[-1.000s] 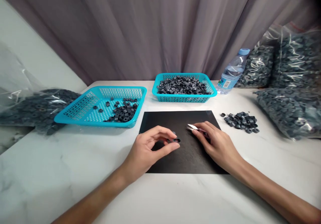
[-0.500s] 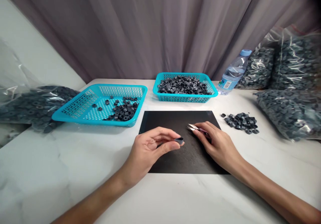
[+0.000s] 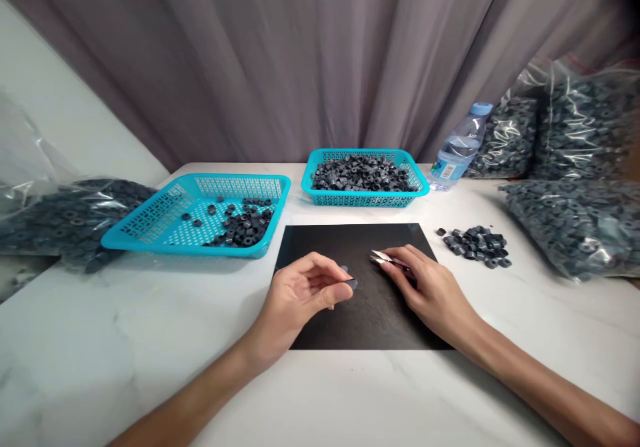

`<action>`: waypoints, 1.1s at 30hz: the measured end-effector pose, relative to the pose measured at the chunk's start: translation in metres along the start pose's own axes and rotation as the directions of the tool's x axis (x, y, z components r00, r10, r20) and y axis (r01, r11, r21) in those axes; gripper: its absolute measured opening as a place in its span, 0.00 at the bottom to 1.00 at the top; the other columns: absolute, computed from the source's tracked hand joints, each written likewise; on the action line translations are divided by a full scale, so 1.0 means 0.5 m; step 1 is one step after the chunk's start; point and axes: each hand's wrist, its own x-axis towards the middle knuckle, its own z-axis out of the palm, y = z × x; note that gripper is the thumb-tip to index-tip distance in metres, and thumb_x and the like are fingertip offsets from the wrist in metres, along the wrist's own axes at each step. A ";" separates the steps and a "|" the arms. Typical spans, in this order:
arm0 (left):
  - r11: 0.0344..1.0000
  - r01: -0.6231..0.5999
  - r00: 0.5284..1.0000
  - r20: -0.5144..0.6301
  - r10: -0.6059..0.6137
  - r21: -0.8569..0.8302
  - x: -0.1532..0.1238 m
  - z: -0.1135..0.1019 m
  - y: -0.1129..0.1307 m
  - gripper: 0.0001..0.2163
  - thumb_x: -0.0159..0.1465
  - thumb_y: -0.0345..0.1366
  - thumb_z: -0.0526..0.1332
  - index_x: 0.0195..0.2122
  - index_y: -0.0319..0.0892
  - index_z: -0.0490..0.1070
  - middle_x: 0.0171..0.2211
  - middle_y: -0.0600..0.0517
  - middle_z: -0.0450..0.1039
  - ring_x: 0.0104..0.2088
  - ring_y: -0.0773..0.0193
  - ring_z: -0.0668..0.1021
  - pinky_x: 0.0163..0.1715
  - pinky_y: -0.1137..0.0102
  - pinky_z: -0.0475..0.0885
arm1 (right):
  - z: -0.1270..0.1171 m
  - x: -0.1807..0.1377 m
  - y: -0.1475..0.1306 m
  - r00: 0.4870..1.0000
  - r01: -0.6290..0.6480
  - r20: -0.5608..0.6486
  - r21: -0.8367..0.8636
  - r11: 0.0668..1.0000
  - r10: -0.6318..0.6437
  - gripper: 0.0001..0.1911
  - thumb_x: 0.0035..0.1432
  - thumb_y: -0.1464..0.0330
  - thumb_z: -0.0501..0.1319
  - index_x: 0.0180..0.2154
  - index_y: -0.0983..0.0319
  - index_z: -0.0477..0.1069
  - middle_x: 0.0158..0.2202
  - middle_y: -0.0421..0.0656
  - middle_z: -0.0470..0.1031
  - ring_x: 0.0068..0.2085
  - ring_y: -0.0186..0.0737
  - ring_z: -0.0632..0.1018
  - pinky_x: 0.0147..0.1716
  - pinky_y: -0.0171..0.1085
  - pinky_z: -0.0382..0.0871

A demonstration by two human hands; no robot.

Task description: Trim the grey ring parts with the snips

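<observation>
Between thumb and fingertips, my left hand (image 3: 307, 290) pinches a small dark grey ring (image 3: 353, 283) above the black mat (image 3: 340, 330). The ring is tilted so that little of its opening shows, and the fingers cover part of it. My right hand (image 3: 427, 283) is closed around a pair of thread snips (image 3: 384, 258), resting over the right side of the mat. The two pointed metal blades stand slightly apart and point left, short of the ring. Most of the snips' handle is hidden under the fingers.
A blue basket (image 3: 150, 241) at left holds scattered rings; another basket (image 3: 370, 201) at the back is heaped with them. A loose pile of rings (image 3: 477, 243) lies right of the mat. A water bottle (image 3: 457, 147) and bulging plastic bags (image 3: 575, 233) stand at right, another bag (image 3: 75, 217) at left.
The ring in my left hand has turned, so its open end no longer faces me, and the hand has shifted slightly left. The snips' blades look a little wider apart. The view has moved slightly.
</observation>
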 end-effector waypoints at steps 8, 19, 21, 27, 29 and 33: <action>0.999 0.031 0.996 0.080 -0.032 0.013 -0.002 0.004 -0.005 0.06 0.69 0.39 0.66 0.43 0.44 0.80 0.36 0.50 0.82 0.32 0.69 0.78 0.29 0.78 0.71 | 0.004 0.001 0.002 1.000 0.023 -0.015 -0.002 1.000 -0.023 0.13 0.73 0.61 0.53 0.49 0.58 0.73 0.40 0.43 0.77 0.38 0.43 0.80 0.35 0.40 0.69; 0.994 0.106 0.993 0.045 -0.106 0.002 -0.001 0.006 -0.001 0.10 0.64 0.39 0.70 0.45 0.43 0.83 0.38 0.46 0.83 0.33 0.66 0.80 0.27 0.78 0.72 | 0.003 0.001 -0.001 1.000 0.023 -0.012 0.001 1.000 -0.023 0.13 0.73 0.61 0.53 0.50 0.57 0.73 0.41 0.43 0.77 0.39 0.44 0.80 0.37 0.41 0.71; 0.990 0.141 0.988 0.062 -0.141 0.000 -0.002 0.006 -0.001 0.12 0.61 0.37 0.74 0.46 0.45 0.83 0.40 0.47 0.84 0.37 0.64 0.81 0.28 0.79 0.72 | 0.003 0.001 -0.001 1.000 0.023 -0.012 0.003 1.000 -0.023 0.13 0.73 0.61 0.53 0.50 0.57 0.73 0.41 0.43 0.77 0.40 0.44 0.80 0.37 0.41 0.71; 0.991 0.126 0.990 0.051 -0.129 0.052 -0.005 0.010 0.000 0.09 0.63 0.37 0.71 0.44 0.44 0.83 0.36 0.46 0.84 0.34 0.65 0.81 0.26 0.78 0.71 | 0.003 0.000 0.000 1.000 0.025 -0.012 -0.010 1.000 -0.025 0.13 0.73 0.60 0.53 0.49 0.57 0.73 0.41 0.42 0.77 0.39 0.43 0.80 0.36 0.40 0.70; 0.996 0.054 0.998 -0.012 -0.053 0.074 -0.002 0.003 0.012 0.08 0.65 0.38 0.69 0.43 0.42 0.82 0.33 0.47 0.84 0.30 0.67 0.79 0.25 0.78 0.71 | 0.004 0.000 0.000 1.000 0.024 -0.010 -0.015 1.000 -0.024 0.13 0.73 0.60 0.53 0.49 0.57 0.72 0.41 0.42 0.77 0.40 0.44 0.81 0.36 0.40 0.71; 0.987 -0.149 0.919 -0.359 0.163 0.067 0.015 -0.036 0.060 0.11 0.66 0.38 0.69 0.48 0.43 0.75 0.31 0.51 0.82 0.24 0.69 0.77 0.21 0.78 0.69 | 0.007 -0.001 0.001 0.999 0.041 -0.018 -0.017 0.999 -0.042 0.13 0.74 0.60 0.52 0.48 0.57 0.71 0.42 0.44 0.78 0.40 0.44 0.81 0.36 0.40 0.71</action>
